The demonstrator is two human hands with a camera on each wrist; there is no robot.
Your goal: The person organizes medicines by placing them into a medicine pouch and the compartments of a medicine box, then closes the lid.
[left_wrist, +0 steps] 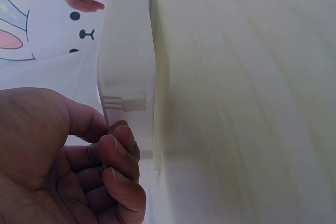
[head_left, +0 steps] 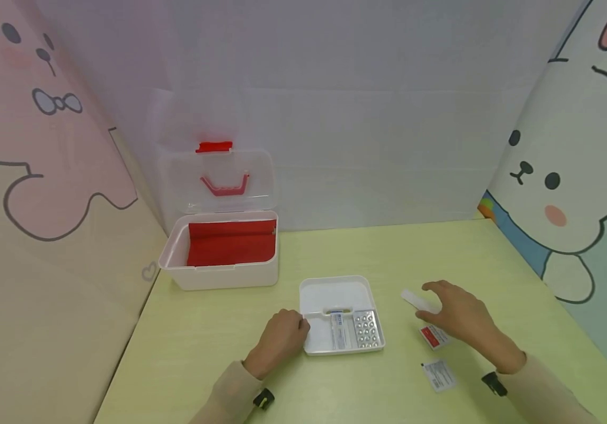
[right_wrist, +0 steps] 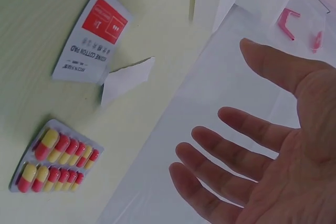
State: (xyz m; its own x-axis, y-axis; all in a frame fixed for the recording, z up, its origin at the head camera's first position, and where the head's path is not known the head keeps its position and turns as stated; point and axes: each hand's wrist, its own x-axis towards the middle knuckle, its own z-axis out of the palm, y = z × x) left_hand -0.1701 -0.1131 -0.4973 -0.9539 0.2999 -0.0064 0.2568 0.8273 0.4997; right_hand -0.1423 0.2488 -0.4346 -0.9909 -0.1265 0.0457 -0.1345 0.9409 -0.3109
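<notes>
A shallow white plastic case (head_left: 329,293) lies unfolded on the table, and my left hand (head_left: 282,335) pinches its left edge between thumb and curled fingers. Inside the case are a clear-wrapped strip with blue print (head_left: 338,331) and a silver blister pack (head_left: 367,328). My right hand (head_left: 462,312) hovers above the table to the right, fingers spread and holding nothing. Near it lie a white paper-like strip (right_wrist: 127,80), a red-and-white iodine cotton pad packet (right_wrist: 89,43) and a blister pack of red-and-yellow capsules (right_wrist: 58,156). The capsules are hidden in the head view.
A white box (head_left: 224,278) with a raised clear lid (head_left: 261,176) and red handle stands at the back left, red fabric (head_left: 231,244) inside. Another printed white packet (head_left: 439,375) lies toward the front right. White sheeting hangs behind the table; cartoon-printed panels flank it.
</notes>
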